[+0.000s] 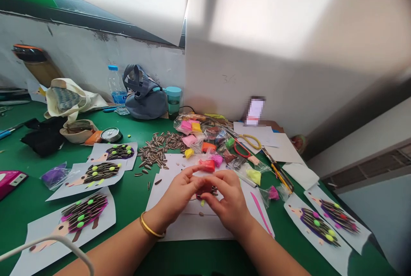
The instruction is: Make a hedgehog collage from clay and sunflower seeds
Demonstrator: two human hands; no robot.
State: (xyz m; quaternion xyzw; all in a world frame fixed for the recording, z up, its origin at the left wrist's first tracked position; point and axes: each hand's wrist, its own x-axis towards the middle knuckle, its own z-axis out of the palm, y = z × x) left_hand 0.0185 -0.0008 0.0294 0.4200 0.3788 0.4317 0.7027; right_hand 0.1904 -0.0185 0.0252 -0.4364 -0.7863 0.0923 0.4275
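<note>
My left hand (183,190), a gold bangle on its wrist, and my right hand (229,201) meet at the fingertips above white paper sheets (183,227). Both have curled, closed fingers; whatever is pinched between them is too small or hidden to make out. Beneath them, a seed-covered hedgehog picture (214,190) is mostly covered by my fingers. Just beyond the fingertips lies a red lump of modelling clay (208,165). A pile of striped sunflower seeds (157,147) spreads on the green table, left of the sheets.
Finished-looking hedgehog pictures lie left (85,216) and right (316,224). Bagged coloured clay, red-handled scissors (241,149) and a yellow cutter (281,177) sit behind and right. A bottle (117,92), blue bag (144,98) and cup (174,102) line the wall. A white cable (58,238) crosses front left.
</note>
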